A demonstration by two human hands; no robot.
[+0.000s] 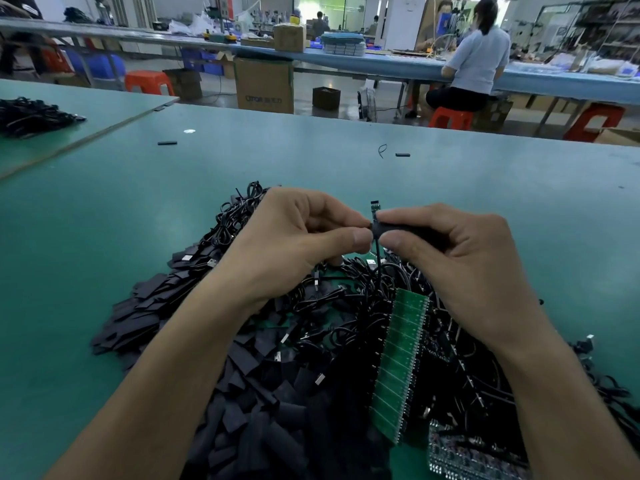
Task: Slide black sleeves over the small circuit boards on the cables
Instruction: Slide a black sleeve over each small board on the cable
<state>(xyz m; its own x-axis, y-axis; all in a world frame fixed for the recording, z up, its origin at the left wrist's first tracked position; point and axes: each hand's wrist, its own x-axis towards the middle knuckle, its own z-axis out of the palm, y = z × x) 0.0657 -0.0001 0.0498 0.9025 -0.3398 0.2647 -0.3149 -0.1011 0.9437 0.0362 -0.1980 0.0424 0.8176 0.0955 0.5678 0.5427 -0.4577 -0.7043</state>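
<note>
Over heap of flat black sleeves (pixel 145 323) on green bench mat (pixel 104 220): L hand (pixel 294 233) & R hand (pixel 450 247) pinching black tubular sleeve (pixel 398 229), small green circuit board (pixel 375 206) protruding at top.

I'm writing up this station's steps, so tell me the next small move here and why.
Likely slide the black sleeve a little further up. The left hand and the right hand both pinch it, yet the top end of the small circuit board pokes out bare above it, with the cable hanging below.
</note>
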